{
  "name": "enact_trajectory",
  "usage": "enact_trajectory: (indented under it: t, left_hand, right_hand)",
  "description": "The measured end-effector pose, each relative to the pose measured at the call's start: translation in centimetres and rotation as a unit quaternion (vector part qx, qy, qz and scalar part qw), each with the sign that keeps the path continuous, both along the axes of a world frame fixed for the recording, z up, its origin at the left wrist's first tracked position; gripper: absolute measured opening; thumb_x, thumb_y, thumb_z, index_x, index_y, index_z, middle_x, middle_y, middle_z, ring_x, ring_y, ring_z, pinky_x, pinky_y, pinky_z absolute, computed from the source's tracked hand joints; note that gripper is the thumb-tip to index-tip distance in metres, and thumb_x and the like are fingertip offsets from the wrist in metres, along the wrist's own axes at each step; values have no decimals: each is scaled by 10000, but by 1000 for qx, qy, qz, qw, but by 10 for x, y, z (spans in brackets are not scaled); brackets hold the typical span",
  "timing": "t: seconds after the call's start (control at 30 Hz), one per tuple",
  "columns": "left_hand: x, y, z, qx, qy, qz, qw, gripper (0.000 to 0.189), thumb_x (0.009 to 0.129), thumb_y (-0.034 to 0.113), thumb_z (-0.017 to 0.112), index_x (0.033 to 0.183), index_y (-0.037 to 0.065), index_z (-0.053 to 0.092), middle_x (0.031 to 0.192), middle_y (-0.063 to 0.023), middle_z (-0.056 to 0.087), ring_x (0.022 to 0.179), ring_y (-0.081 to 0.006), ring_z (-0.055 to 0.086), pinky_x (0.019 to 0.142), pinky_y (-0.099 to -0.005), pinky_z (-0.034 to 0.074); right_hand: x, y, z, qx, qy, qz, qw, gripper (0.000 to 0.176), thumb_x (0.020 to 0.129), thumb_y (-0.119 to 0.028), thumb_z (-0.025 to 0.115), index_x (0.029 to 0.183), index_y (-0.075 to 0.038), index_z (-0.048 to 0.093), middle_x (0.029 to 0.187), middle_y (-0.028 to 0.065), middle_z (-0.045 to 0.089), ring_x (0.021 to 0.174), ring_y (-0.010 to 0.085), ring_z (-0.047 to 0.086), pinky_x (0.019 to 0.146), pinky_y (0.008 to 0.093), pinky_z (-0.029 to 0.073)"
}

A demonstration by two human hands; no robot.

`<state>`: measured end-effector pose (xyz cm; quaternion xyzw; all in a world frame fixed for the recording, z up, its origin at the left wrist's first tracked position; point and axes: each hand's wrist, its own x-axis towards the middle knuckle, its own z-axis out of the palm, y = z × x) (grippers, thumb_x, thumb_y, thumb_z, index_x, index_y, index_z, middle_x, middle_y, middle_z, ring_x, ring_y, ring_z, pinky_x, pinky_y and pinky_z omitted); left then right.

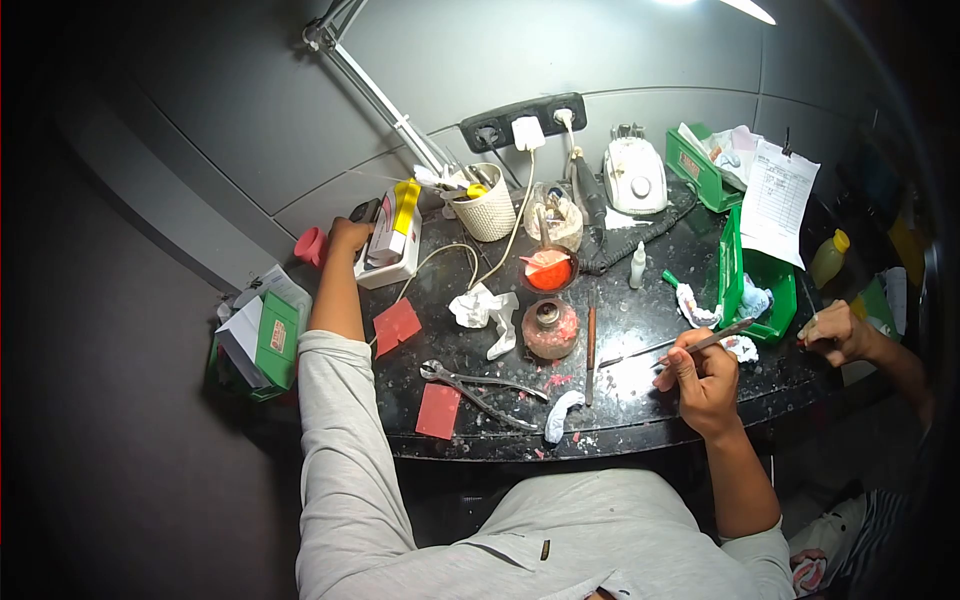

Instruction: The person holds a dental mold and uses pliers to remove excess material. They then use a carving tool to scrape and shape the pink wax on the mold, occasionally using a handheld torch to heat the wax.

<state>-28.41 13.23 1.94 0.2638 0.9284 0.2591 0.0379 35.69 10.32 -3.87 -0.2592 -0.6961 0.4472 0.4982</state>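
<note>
Carving tool (pixel 727 332) pinched in your right hand (pixel 705 385); left hand (pixel 348 237) at the white box (pixel 395 248), grip unclear; drawing back could topple the spirit lamp (pixel 550 328).

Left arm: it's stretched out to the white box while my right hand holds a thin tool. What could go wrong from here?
The white box sits near the back-left edge of the bench, so the left hand could knock it off.
The thin tool in the right hand points toward another person's hand nearby; a slip might poke it.
Crumpled tissue lies beside the glass lamp, a fire risk if lit.
</note>
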Motion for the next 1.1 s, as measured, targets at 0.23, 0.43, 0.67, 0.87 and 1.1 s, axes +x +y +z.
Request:
enact_trajectory:
  t: [0.23, 0.43, 0.67, 0.87, 1.1]
  left_hand:
    - [31, -1, 6, 17, 71, -2, 997, 836, 783, 335, 829, 1342, -168, 464, 1289, -349, 606, 1189, -409, 641, 966, -429, 521]
    - [78, -35, 38, 23, 91, -8, 996, 869, 801, 492, 781, 1414, -42, 475, 1407, -319, 536, 1300, -436, 552, 1080, -465, 455]
    - [308, -166, 45, 274, 67, -271, 921, 342, 921, 190, 727, 1195, 2, 642, 1070, -94, 674, 950, -159, 638, 853, -326, 513]
    - [419, -194, -16, 106, 43, -468, 876, 382, 833, 223, 818, 1109, -6, 686, 882, -94, 655, 780, -192, 632, 716, -324, 506]
    - [409, -189, -40, 171, -217, -383, 881, 279, 967, 151, 697, 1182, -22, 656, 957, -78, 690, 763, -116, 627, 649, -263, 501]
  right_hand:
    - [1, 0, -2, -1, 1, 3, 1000, 161, 1016, -135, 634, 953, 8, 593, 632, 55, 662, 574, 123, 684, 522, 230, 520]
    - [2, -2, 0, 17, 6, 11, 1000, 171, 1017, -138, 630, 960, 20, 595, 666, 58, 650, 583, 130, 684, 529, 235, 539]
    - [7, -7, 0, 43, 27, 38, 998, 173, 1015, -121, 627, 938, 34, 626, 780, 73, 634, 624, 130, 685, 526, 240, 532]
    - [5, -10, 2, 74, 23, 34, 996, 162, 1008, -121, 640, 921, 13, 613, 718, 61, 649, 562, 116, 659, 507, 246, 509]
    - [5, -9, 3, 87, 20, 37, 995, 146, 997, -104, 650, 916, 13, 615, 728, 69, 640, 565, 122, 662, 504, 250, 514]
